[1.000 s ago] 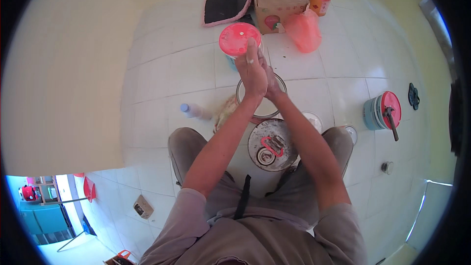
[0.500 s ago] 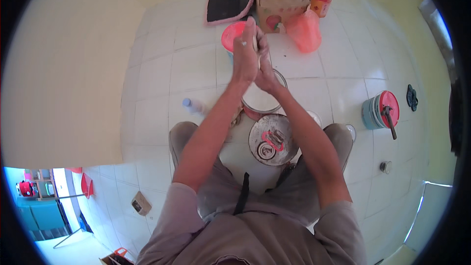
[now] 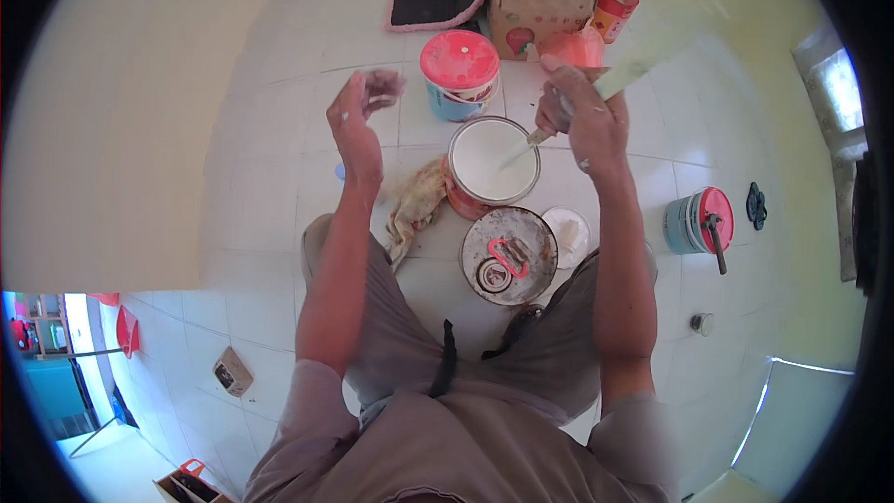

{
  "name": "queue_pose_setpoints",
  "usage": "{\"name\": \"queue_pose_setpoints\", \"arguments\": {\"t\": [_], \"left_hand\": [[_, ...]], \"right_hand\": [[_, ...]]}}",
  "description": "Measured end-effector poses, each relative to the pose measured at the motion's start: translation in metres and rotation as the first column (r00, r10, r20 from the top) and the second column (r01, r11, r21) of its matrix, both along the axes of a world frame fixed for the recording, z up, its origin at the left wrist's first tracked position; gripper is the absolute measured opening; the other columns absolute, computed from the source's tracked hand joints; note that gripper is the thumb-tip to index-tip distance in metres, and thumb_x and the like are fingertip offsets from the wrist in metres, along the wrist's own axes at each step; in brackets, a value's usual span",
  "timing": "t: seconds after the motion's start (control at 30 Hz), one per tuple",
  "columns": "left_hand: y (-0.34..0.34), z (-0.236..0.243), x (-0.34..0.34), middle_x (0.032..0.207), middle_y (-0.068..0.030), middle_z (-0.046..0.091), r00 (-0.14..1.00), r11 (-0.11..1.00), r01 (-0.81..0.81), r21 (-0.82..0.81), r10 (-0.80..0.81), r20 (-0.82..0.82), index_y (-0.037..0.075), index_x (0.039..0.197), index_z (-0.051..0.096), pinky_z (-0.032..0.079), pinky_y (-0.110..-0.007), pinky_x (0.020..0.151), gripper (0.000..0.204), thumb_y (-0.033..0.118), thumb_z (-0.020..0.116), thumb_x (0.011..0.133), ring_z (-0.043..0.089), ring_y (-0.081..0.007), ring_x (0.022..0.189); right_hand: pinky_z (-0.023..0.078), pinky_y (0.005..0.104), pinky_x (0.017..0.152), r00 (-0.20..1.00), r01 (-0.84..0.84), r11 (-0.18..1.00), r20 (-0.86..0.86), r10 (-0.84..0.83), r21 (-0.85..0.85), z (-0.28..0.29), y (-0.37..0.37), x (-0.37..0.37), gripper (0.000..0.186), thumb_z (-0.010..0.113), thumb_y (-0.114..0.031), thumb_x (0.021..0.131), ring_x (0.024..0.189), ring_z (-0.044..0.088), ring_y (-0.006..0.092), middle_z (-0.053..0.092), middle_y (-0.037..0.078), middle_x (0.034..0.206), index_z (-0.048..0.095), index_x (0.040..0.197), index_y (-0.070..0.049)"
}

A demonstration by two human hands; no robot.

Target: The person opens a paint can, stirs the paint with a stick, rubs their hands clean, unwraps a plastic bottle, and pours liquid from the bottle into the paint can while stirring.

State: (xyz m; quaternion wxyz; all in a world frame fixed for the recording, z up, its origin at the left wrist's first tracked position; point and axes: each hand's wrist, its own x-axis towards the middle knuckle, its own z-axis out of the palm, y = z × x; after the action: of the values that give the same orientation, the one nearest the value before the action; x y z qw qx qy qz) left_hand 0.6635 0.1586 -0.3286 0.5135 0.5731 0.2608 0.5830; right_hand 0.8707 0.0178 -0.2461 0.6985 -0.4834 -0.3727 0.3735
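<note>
An open can of white paint (image 3: 491, 164) stands on the white tiled floor in front of my knees. My right hand (image 3: 579, 115) grips a long pale stick (image 3: 643, 63) whose lower end dips into the paint. My left hand (image 3: 358, 115) is raised to the left of the can, fingers loosely curled, holding nothing. A closed can with a dirty lid (image 3: 508, 254) sits between my knees, nearer to me than the open one. A stained rag (image 3: 416, 206) lies left of the open can.
A blue tub with a red lid (image 3: 458, 73) stands beyond the open can. Behind it are a brown cardboard box (image 3: 540, 2), a pink bag (image 3: 575, 45) and a dark mat (image 3: 438, 2). At right sits another blue tub with a brush (image 3: 700, 221).
My two hands were together over the red-lidded tub; they have come apart. The right hand now holds the stick in the paint, the left hand has swung out to the left.
</note>
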Motion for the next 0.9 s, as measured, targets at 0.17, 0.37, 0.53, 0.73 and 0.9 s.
{"name": "queue_pose_setpoints", "arguments": {"t": [0.17,0.37,0.53,0.73,0.9], "left_hand": [[-0.022,0.010,0.002,0.104,-0.0138,0.073,0.994,0.993,0.034,0.116,-0.022,-0.105,-0.004,0.109,0.068,0.053,-0.035,0.088,0.032,0.023,0.051,0.106,0.067,-0.0185,0.090],[-0.047,0.031,0.009,0.112,-0.0122,0.072,0.984,0.950,0.141,0.278,-0.105,-0.141,-0.003,0.118,0.067,0.052,-0.033,0.090,0.027,0.018,0.058,0.103,0.064,-0.0163,0.096],[-0.080,0.095,0.027,0.114,-0.0065,0.072,0.979,0.837,0.190,0.514,-0.126,-0.158,0.004,0.128,0.066,0.050,-0.032,0.083,0.043,0.024,0.078,0.090,0.063,-0.0149,0.084],[-0.093,0.114,0.036,0.101,-0.0007,0.070,0.941,0.776,0.129,0.617,0.100,-0.324,0.006,0.127,0.069,0.039,-0.025,0.064,0.055,0.032,0.086,0.081,0.048,-0.0080,0.073],[-0.098,0.105,0.037,0.083,0.0015,0.067,0.933,0.861,0.152,0.485,0.036,-0.357,0.002,0.115,0.072,0.041,-0.023,0.063,0.037,0.031,0.080,0.093,0.053,-0.0061,0.070]], "right_hand": [[0.035,0.0303,0.046,0.998,0.004,0.999,0.059,-0.007,0.054,0.015,-0.006,-0.006,0.024,0.062,-0.015,0.099,0.045,0.037,0.0125,0.042,0.002,0.056,0.063,0.081,0.001],[0.037,0.0304,0.047,0.991,-0.016,0.999,0.131,0.009,0.049,0.021,-0.010,-0.020,0.024,0.063,-0.017,0.100,0.047,0.040,0.0125,0.046,0.002,0.057,0.066,0.084,0.001],[0.040,0.0294,0.050,0.981,0.015,1.000,0.193,-0.016,0.007,0.017,-0.010,-0.034,0.022,0.065,-0.020,0.099,0.054,0.048,0.0106,0.051,0.000,0.064,0.069,0.093,0.001],[0.051,0.0364,0.069,0.877,-0.196,0.980,0.454,0.154,0.045,-0.009,0.003,-0.036,0.016,0.058,-0.006,0.088,0.078,0.065,0.0214,0.066,0.010,0.079,0.070,0.096,0.002],[0.053,0.0418,0.081,0.862,-0.197,0.921,0.507,-0.001,0.337,-0.015,0.009,-0.044,0.011,0.059,0.000,0.082,0.095,0.066,0.0314,0.069,0.022,0.093,0.065,0.082,0.009]]}}
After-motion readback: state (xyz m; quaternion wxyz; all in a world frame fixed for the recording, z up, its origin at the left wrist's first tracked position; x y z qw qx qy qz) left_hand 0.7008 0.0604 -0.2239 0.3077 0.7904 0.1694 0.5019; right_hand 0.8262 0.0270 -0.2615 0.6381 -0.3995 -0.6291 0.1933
